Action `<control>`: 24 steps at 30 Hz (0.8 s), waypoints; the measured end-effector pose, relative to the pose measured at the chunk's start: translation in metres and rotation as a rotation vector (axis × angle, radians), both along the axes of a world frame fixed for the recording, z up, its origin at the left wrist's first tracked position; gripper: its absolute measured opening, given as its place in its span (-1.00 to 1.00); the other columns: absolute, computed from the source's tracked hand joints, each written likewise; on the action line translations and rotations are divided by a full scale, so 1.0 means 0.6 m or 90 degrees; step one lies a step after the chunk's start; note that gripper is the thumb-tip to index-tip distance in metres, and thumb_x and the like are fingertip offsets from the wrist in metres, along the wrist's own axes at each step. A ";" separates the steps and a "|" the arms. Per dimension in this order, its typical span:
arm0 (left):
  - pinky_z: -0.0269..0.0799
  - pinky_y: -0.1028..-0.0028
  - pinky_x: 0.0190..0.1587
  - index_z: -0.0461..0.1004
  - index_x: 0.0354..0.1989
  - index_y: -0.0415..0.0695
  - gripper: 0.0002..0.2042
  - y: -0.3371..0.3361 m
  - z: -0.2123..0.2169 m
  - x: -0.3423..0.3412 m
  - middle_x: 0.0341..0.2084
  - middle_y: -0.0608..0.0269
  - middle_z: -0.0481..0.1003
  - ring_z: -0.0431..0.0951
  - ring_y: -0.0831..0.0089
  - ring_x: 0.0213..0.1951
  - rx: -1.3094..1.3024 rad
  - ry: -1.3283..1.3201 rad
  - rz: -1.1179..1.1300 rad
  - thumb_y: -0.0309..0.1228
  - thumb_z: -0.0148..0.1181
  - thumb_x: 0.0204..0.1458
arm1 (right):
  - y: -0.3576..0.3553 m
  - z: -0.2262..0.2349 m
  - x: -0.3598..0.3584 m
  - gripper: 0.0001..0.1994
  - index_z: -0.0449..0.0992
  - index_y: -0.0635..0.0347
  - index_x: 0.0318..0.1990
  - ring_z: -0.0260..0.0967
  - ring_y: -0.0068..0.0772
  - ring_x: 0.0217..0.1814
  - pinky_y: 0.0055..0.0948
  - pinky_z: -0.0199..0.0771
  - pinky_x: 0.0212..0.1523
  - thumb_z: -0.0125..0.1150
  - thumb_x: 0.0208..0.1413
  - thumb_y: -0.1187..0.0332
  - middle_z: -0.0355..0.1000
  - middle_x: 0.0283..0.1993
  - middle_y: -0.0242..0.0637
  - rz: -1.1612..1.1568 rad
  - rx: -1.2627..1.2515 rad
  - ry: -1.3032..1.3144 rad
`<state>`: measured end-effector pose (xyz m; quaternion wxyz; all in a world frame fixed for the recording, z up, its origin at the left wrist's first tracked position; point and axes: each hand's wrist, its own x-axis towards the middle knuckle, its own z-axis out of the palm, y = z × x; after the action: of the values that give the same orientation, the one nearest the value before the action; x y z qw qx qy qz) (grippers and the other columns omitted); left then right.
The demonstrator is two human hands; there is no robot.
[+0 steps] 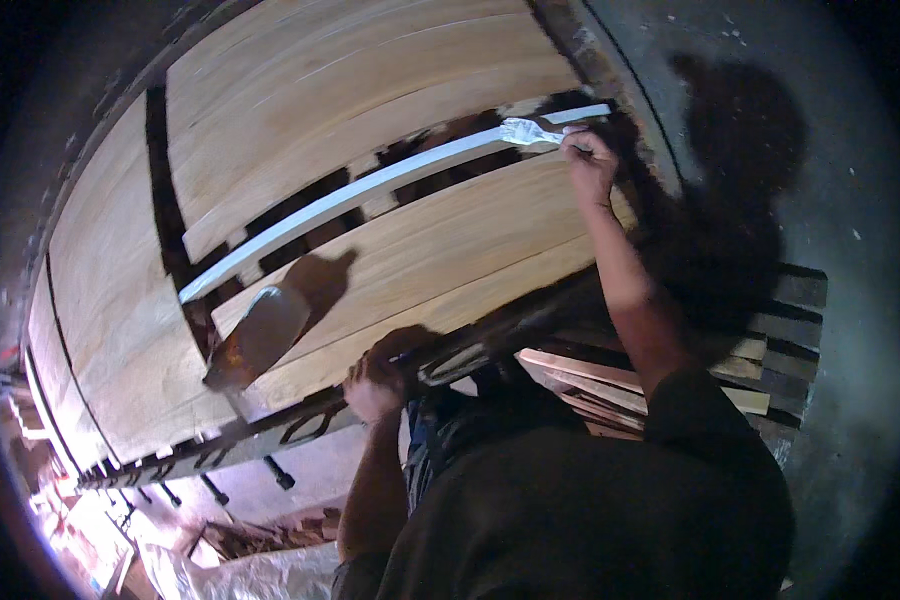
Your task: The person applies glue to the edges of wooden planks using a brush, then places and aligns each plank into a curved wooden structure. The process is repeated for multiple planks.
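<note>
My right hand is closed round the handle of a brush with whitish, wet-looking bristles. The bristles lie on the right part of a long narrow wooden strip, whose upper face looks pale and coated. That strip runs over a dark gap between wide wooden boards. Bent over the near edge of the metal frame under the boards is my left hand, closed on it, with the fingers partly in shadow. Left of centre, a translucent bottle with a reddish patch is on the boards.
Metal clamp screws stick out below the frame's near side. Cut wood strips lie stacked beside my right arm, by slatted wood. Clear plastic sheeting and wood scraps lie at the lower left. Grey floor spans the right.
</note>
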<state>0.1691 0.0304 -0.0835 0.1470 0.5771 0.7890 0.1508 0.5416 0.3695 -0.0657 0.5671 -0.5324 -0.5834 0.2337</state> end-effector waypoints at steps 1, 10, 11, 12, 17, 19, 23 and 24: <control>0.44 0.20 -0.24 0.54 -0.30 -0.05 -0.78 0.005 0.010 0.002 -0.39 0.16 0.56 0.55 0.13 -0.29 -0.030 0.033 -0.012 -0.32 0.17 -0.15 | 0.013 -0.008 0.042 -0.93 0.55 0.24 -0.47 0.45 -0.49 -0.22 -0.50 0.41 -0.09 0.25 -0.13 0.62 0.55 -0.32 -0.35 -0.045 -0.007 -0.013; 0.42 0.19 -0.26 0.53 -0.28 0.06 -0.81 -0.006 -0.028 -0.001 -0.42 0.24 0.54 0.54 0.16 -0.29 -0.017 0.028 0.045 -0.31 0.15 -0.11 | 0.090 0.003 0.314 -0.88 0.58 0.25 -0.41 0.47 -0.45 -0.28 -0.44 0.50 -0.19 0.26 -0.11 0.67 0.53 -0.39 -0.34 -0.342 0.101 -0.177; 0.43 0.18 -0.26 0.53 -0.28 0.05 -0.81 -0.006 -0.020 0.000 -0.42 0.23 0.54 0.54 0.16 -0.29 -0.012 0.026 0.042 -0.31 0.15 -0.11 | 0.089 0.020 0.306 -0.88 0.58 0.25 -0.40 0.48 -0.44 -0.28 -0.44 0.50 -0.19 0.26 -0.11 0.66 0.54 -0.37 -0.33 -0.364 0.106 -0.211; 0.43 0.18 -0.25 0.54 -0.28 0.03 -0.81 -0.003 -0.006 0.004 -0.41 0.23 0.54 0.53 0.16 -0.29 -0.008 0.025 0.040 -0.31 0.16 -0.12 | 0.086 0.030 0.297 -0.87 0.58 0.25 -0.39 0.48 -0.43 -0.28 -0.43 0.50 -0.18 0.27 -0.12 0.66 0.55 -0.36 -0.32 -0.385 0.110 -0.246; 0.43 0.18 -0.24 0.53 -0.31 -0.03 -0.81 0.005 0.005 -0.001 -0.41 0.18 0.54 0.53 0.14 -0.29 -0.014 0.017 0.024 -0.32 0.16 -0.13 | 0.059 0.037 0.211 -0.82 0.58 0.22 -0.30 0.47 -0.45 -0.17 -0.46 0.44 -0.08 0.28 -0.10 0.64 0.57 -0.26 -0.31 -0.272 0.043 -0.194; 0.43 0.18 -0.24 0.52 -0.32 -0.05 -0.81 0.006 0.010 -0.001 -0.41 0.16 0.54 0.53 0.12 -0.29 -0.035 0.021 0.028 -0.33 0.15 -0.14 | 0.035 0.041 0.115 -0.80 0.57 0.21 -0.30 0.48 -0.42 -0.19 -0.44 0.46 -0.11 0.31 -0.13 0.64 0.56 -0.25 -0.32 -0.209 0.031 -0.175; 0.42 0.17 -0.26 0.51 -0.30 -0.05 -0.79 -0.006 -0.010 -0.009 -0.42 0.15 0.53 0.52 0.11 -0.32 0.005 0.016 0.026 -0.32 0.14 -0.15 | -0.035 0.039 -0.107 -0.83 0.55 0.22 -0.26 0.46 -0.44 -0.17 -0.45 0.45 -0.12 0.31 -0.05 0.56 0.55 -0.22 -0.32 -0.062 -0.007 -0.092; 0.42 0.17 -0.26 0.51 -0.30 -0.04 -0.79 -0.007 -0.012 -0.012 -0.41 0.15 0.53 0.52 0.12 -0.32 -0.003 0.012 0.025 -0.32 0.14 -0.15 | -0.055 0.035 -0.167 -0.85 0.55 0.22 -0.26 0.45 -0.46 -0.16 -0.46 0.45 -0.12 0.30 -0.03 0.54 0.54 -0.23 -0.32 -0.012 -0.021 -0.039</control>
<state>0.1619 0.0263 -0.0910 0.1378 0.5627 0.8019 0.1462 0.4416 0.3363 -0.0445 0.5423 -0.5542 -0.5914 0.2213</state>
